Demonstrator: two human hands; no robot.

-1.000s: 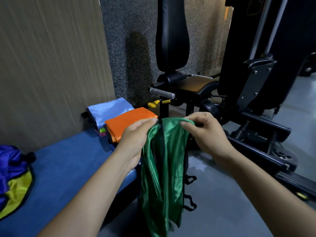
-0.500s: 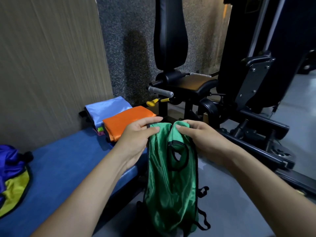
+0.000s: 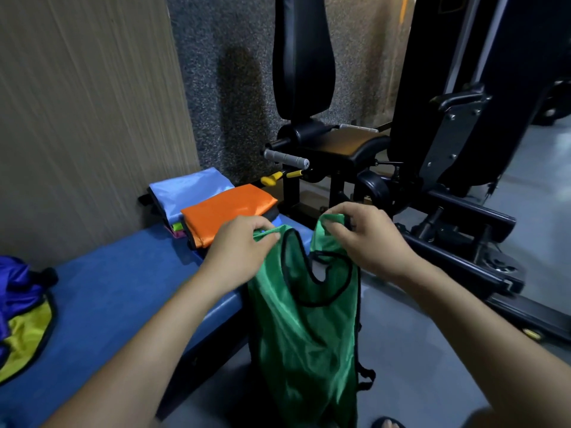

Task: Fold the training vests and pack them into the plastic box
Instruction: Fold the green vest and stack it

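Note:
A green training vest (image 3: 304, 322) with black trim hangs in the air beside the blue bench (image 3: 114, 291). My left hand (image 3: 244, 245) pinches its left shoulder strap and my right hand (image 3: 364, 239) pinches the right one, with the neck opening spread between them. A folded orange vest (image 3: 225, 211) and a folded light blue vest (image 3: 188, 189) lie at the far end of the bench. Unfolded purple and yellow vests (image 3: 21, 307) lie heaped at the bench's left end. No plastic box is in view.
A black gym machine (image 3: 386, 149) with a padded seat, grey handle and yellow lever stands right behind the vest. A wood-panelled wall (image 3: 86, 112) runs along the bench on the left. Grey floor (image 3: 432, 381) lies below; a sandalled foot (image 3: 387, 423) shows at the bottom edge.
My hands have moved apart, each keeping a shoulder strap, so the bunched green vest has spread flat and its neck opening now faces me.

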